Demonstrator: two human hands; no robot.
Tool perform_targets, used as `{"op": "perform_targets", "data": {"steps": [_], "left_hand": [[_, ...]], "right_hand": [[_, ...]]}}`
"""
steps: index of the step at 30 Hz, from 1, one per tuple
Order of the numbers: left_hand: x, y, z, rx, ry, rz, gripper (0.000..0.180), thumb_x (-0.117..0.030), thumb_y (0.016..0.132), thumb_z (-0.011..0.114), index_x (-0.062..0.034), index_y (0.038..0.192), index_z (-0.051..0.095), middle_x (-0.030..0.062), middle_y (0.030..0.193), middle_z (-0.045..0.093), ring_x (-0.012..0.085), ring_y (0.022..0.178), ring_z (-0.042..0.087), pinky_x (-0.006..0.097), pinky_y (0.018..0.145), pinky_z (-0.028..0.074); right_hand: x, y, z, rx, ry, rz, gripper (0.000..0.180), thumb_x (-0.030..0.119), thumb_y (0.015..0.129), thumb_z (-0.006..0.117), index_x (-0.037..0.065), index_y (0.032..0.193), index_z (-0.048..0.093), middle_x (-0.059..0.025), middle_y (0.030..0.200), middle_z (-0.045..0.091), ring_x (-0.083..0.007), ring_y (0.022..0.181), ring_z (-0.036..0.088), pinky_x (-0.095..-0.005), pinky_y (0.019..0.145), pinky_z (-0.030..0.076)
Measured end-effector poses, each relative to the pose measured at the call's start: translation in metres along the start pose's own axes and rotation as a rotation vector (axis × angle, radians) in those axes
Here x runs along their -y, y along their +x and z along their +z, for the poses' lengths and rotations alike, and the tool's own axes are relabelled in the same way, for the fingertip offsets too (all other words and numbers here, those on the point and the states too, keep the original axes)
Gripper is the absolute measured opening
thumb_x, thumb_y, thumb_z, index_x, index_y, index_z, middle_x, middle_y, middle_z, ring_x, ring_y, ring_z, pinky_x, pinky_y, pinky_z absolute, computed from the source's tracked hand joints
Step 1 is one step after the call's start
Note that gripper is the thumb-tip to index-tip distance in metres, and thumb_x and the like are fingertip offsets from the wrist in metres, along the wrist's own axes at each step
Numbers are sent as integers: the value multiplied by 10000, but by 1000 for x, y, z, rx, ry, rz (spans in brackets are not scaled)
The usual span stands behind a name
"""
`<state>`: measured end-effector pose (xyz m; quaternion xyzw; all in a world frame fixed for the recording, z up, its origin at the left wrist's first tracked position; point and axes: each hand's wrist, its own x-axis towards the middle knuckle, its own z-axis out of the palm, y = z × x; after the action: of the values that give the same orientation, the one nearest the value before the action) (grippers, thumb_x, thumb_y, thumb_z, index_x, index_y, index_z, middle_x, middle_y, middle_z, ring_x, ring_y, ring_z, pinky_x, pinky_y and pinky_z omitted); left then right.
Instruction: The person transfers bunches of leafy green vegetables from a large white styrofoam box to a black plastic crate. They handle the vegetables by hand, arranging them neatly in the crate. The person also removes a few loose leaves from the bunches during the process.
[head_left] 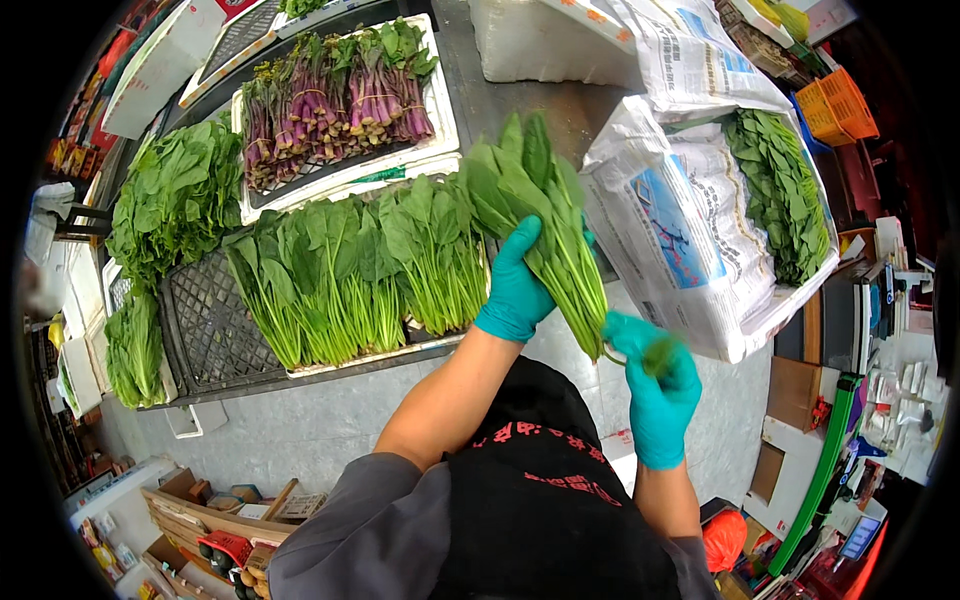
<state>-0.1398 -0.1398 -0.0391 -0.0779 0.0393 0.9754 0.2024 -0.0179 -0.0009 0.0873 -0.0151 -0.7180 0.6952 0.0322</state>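
Note:
My left hand (517, 288), in a teal glove, is wrapped round a bunch of spinach-like greens (560, 255), its leaves up and away from me and its stems toward my right hand. My right hand (662, 395), gloved alike, is closed at the stem ends on a leafy stem (660, 355), which is blurred by motion. Left of the bunch, similar upright greens (340, 275) stand in a row on a black mesh tray (205, 325). To the right, an open white printed sack (640, 215) holds more dark green leaves (775, 195).
Behind the row, purple-stemmed greens (340, 95) lie bundled in a white foam crate (445, 105). Loose leafy heaps (180, 190) sit at the left. A white foam box (545, 45) stands at the back. An orange basket (838, 107) is at the far right.

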Motion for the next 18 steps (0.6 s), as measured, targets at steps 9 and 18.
{"op": "perform_targets", "data": {"steps": [9, 18], "left_hand": [[-70, 29, 7, -42, -76, 218, 596, -410, 893, 603, -5, 1316, 491, 96, 1083, 643, 223, 947, 631, 400, 864, 513], [-69, -4, 36, 116, 153, 257, 879, -580, 830, 576, -94, 1487, 250, 190, 1473, 336, 393, 1359, 318, 578, 1112, 274]], "right_hand": [[-42, -4, -9, -19, 150, 311, 211, -37, 877, 581, -37, 1087, 607, -181, 1106, 652, -238, 979, 649, -377, 921, 490], [-40, 103, 7, -62, -525, -183, 330, 90, 865, 666, -5, 1174, 598, -143, 1260, 576, -234, 1152, 548, -365, 963, 441]]}}
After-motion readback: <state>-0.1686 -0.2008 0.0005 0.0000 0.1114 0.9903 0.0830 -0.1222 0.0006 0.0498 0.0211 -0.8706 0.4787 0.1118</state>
